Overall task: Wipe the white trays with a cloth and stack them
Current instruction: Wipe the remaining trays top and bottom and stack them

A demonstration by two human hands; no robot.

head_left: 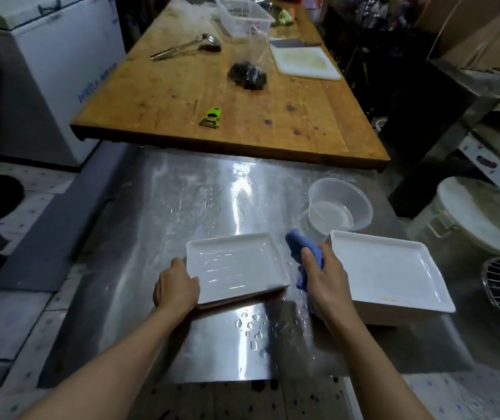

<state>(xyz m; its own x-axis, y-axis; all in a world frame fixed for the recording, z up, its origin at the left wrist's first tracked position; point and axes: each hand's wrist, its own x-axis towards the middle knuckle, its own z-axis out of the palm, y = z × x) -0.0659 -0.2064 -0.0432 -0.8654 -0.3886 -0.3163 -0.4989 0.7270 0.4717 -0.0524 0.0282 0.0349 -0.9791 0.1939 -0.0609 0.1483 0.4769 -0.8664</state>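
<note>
A: Left hand (176, 284) grips the near-left corner of the wet tray (236, 265), thumb curled over the rim. Tray sits mid steel counter (182, 207), towards its near edge.

B: Long axis?

A: Runs left-right, roughly parallel to the counter's near edge, the right end a bit nearer.

B: Cloth?

A: Blue cloth (298, 247) bunched in the right hand (324, 277), fingers closed round it, just off the tray's right edge. Right hand nearer; wipe goes leftward.

B: Second tray (391, 268)?

A: At the right edge, apparently on a stack.

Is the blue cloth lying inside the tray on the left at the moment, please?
No, the blue cloth is gripped in the right hand, between the two white trays, while the left tray holds only water streaks.
</note>
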